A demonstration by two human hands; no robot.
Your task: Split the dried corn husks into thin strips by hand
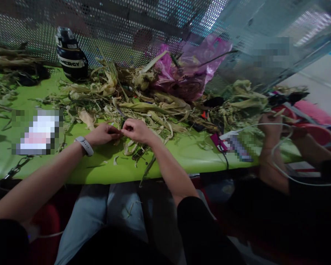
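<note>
My left hand (104, 133), with a white watch on its wrist, and my right hand (135, 130) meet over the green table (187, 154). Both are closed in a pinch on a thin strip of dried corn husk (120, 131) held between them. Just behind my hands lies a heap of dried corn husks and leaves (143, 106). Loose husk scraps lie under and in front of my hands near the table's front edge.
A black bottle (71, 55) stands at the back left against a perforated metal screen. A pink plastic bag (190, 70) sits behind the husks. Another person's hand (270, 127) works at the right, with a white cable and red items nearby.
</note>
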